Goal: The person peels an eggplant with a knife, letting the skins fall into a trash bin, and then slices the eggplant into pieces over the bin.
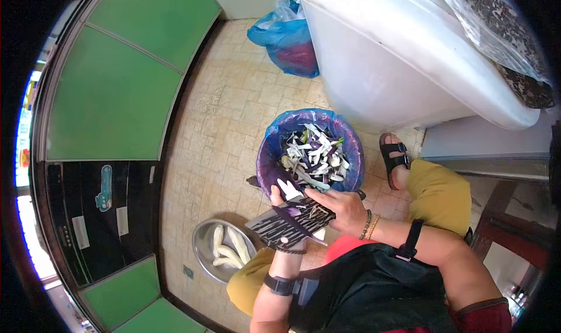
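My left hand (276, 195) supports a black-and-white striped cutting board (270, 228) from below; its thumb shows at the far edge and most of its fingers are hidden. The board tilts over a bin (357, 158) lined with a blue bag. Dark purple peel strips (292, 217) lie on the board. My right hand (349, 213) rests over the board's right side with fingers stretched out, touching the scraps. Inside the bin is a heap of white and purple peelings (318, 155). A metal bowl (201, 245) beside my left knee holds several pale, peeled eggplants (234, 251).
Green cabinets (105, 99) and a black oven front (105, 210) line the left. A white tub-like fixture (374, 58) stands at the upper right. A tied blue bag (292, 47) sits on the tiled floor (216, 99). My sandalled foot (395, 158) is right of the bin.
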{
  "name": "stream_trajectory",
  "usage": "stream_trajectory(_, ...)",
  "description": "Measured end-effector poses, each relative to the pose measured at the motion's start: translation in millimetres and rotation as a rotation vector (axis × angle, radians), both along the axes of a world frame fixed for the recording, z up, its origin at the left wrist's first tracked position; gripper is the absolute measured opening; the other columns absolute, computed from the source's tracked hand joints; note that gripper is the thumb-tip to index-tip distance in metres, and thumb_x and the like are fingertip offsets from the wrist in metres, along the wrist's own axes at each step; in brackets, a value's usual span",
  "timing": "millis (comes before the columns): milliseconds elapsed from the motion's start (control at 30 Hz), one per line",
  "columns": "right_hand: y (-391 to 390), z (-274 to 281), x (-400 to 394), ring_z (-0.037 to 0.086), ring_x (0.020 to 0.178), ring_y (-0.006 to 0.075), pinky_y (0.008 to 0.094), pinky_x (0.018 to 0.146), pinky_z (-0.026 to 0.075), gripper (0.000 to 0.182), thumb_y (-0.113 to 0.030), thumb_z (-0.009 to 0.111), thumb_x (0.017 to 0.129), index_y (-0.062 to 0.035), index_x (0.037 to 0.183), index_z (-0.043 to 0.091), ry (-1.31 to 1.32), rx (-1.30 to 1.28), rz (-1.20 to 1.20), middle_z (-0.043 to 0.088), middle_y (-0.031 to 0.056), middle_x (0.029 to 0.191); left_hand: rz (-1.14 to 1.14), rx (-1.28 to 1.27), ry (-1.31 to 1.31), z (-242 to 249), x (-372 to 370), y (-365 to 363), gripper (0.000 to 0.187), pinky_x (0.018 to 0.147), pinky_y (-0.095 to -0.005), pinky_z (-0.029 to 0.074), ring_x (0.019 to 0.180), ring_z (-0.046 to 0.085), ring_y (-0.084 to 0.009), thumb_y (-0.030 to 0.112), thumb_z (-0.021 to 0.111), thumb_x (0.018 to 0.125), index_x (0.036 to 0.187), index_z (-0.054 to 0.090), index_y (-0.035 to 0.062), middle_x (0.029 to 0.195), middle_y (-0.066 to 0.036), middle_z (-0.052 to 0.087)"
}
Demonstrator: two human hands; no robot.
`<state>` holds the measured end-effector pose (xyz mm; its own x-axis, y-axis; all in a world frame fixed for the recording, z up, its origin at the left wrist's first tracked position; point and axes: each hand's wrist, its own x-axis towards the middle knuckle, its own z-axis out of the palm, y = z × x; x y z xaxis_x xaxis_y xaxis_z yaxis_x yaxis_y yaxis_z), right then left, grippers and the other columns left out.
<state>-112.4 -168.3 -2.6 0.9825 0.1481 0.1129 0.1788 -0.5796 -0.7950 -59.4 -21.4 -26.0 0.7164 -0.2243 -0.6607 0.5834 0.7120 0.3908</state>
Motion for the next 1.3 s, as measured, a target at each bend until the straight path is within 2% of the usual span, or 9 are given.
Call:
stream_trajectory(267, 1, -9, 2, 0.06, 0.071, 0.0284, 0.0375, 0.062, 0.049, 0.079, -0.004, 0.066, 0.058, -0.0161, 0.132, 0.042, -0.033, -0.025, -0.031, 0.057, 0.009, 0.08, -0.055, -0.293, -0.023, 7, -6, 4, 0.04, 0.077, -0.0398, 0.051, 0.086, 0.062, -0.0257, 0.043, 0.044, 0.089, 0.107, 0.056, 0.0091, 0.098, -0.01, 0.063)
stream_trajectory(400, -1, -9, 3, 0.06, 0.07, 0.0281, 0.0371, 0.061, 0.049, 0.078, -0.003, 0.066, 0.058, -0.0164, 0.132, 0.043, -0.017, -0.066, -0.038, 0.058, 0.0089, 0.08, -0.02, -0.054, -0.062, 19, -14, 0, 0.034, 0.083, -0.0389, 0.049, 0.091, 0.06, -0.0244, 0.038, 0.048, 0.088, 0.108, 0.055, 0.0105, 0.104, -0.009, 0.061)
stream_trajectory(667, 1, -12, 5, 0.06, 0.068, 0.0292, 0.0377, 0.06, 0.049, 0.068, -0.007, 0.067, 0.063, -0.0146, 0.127, 0.048, -0.037, -0.05, -0.041, 0.059, 0.01, 0.077, 0.128, 0.046, 0.123, 12, -26, 5, 0.039, 0.069, -0.0374, 0.053, 0.081, 0.061, -0.0242, 0.045, 0.046, 0.089, 0.102, 0.056, 0.0094, 0.09, -0.01, 0.062)
stream_trajectory(733, -1, -19, 9, 0.06, 0.067, 0.0304, 0.0384, 0.06, 0.048, 0.058, -0.013, 0.065, 0.066, -0.0128, 0.122, 0.053, 0.008, -0.028, -0.117, 0.06, 0.0132, 0.075, -0.081, 0.161, 0.133, 47, -23, -4, 0.041, 0.051, -0.0334, 0.05, 0.062, 0.058, -0.0214, 0.046, 0.037, 0.092, 0.095, 0.054, 0.0089, 0.083, -0.008, 0.06)
stream_trajectory(867, -3, -34, 14, 0.06, 0.068, 0.0315, 0.0398, 0.06, 0.048, 0.051, -0.017, 0.064, 0.07, -0.0132, 0.12, 0.055, 0.056, -0.051, -0.151, 0.06, 0.0158, 0.074, -0.163, 0.019, 0.163, 43, -20, -5, 0.038, 0.05, -0.0331, 0.049, 0.059, 0.056, -0.0197, 0.045, 0.038, 0.092, 0.089, 0.052, 0.0095, 0.081, -0.004, 0.058)
stream_trajectory(933, 2, -25, 13, 0.06, 0.068, 0.0315, 0.0396, 0.06, 0.048, 0.053, -0.018, 0.065, 0.069, -0.0141, 0.121, 0.055, 0.025, -0.017, -0.134, 0.061, 0.0151, 0.076, -0.066, 0.206, 0.106, 46, -13, -4, 0.036, 0.058, -0.0335, 0.048, 0.063, 0.056, -0.0222, 0.042, 0.042, 0.091, 0.085, 0.055, 0.009, 0.076, -0.006, 0.058)
stream_trajectory(967, 5, -20, 11, 0.06, 0.068, 0.0312, 0.0393, 0.059, 0.048, 0.055, -0.019, 0.066, 0.068, -0.0146, 0.121, 0.054, 0.003, 0.015, -0.087, 0.061, 0.0146, 0.077, -0.043, 0.201, -0.045, 32, -17, 2, 0.041, 0.06, -0.0331, 0.053, 0.073, 0.061, -0.0198, 0.049, 0.043, 0.09, 0.094, 0.055, 0.0108, 0.089, -0.006, 0.06)
stream_trajectory(1067, 6, -2, 9, 0.06, 0.066, 0.0296, 0.0382, 0.058, 0.048, 0.06, -0.02, 0.069, 0.066, -0.0164, 0.124, 0.053, -0.016, 0.048, 0.004, 0.061, 0.0117, 0.077, -0.042, -0.078, 0.039, 20, -10, 10, 0.046, 0.073, -0.0332, 0.052, 0.083, 0.062, -0.0204, 0.051, 0.047, 0.088, 0.097, 0.059, 0.0074, 0.094, -0.008, 0.064)
stream_trajectory(1300, 5, 2, 10, 0.06, 0.062, 0.0261, 0.0368, 0.055, 0.049, 0.062, -0.018, 0.069, 0.066, -0.0153, 0.126, 0.051, -0.095, -0.033, -0.012, 0.057, 0.0084, 0.071, -0.023, 0.061, 0.024, 11, -24, 0, 0.043, 0.072, -0.0313, 0.051, 0.081, 0.06, -0.018, 0.05, 0.049, 0.088, 0.099, 0.058, 0.0102, 0.092, -0.007, 0.062)
